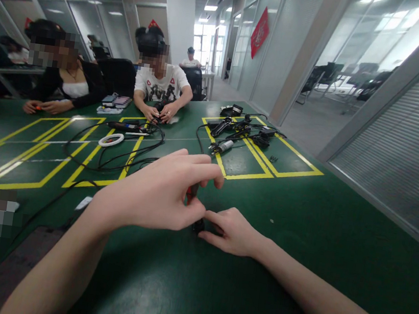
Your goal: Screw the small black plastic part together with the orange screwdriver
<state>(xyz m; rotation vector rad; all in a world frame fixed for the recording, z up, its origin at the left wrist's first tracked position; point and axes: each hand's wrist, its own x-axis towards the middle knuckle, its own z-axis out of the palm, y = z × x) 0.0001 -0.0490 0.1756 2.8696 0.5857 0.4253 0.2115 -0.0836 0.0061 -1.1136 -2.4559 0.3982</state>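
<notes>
Near the middle of the view, my left hand (155, 186) is curled around a slim red-and-black object (190, 193), mostly hidden behind the thumb and fingers. That object seems to stand upright over a small black part (198, 226) at the green tabletop. My right hand (234, 232) pinches this black part from the right between thumb and fingers. The fingertips of both hands almost meet. What exactly the black part is, and whether the two objects touch, I cannot tell.
Black cables (116, 160) and a white ring (111, 140) lie left of centre on the green table (299, 241). Beyond my hands, yellow tape outlines (301, 165) surround several black parts and a silver-and-black cylinder (224, 146). Two people sit across the table, working with their hands.
</notes>
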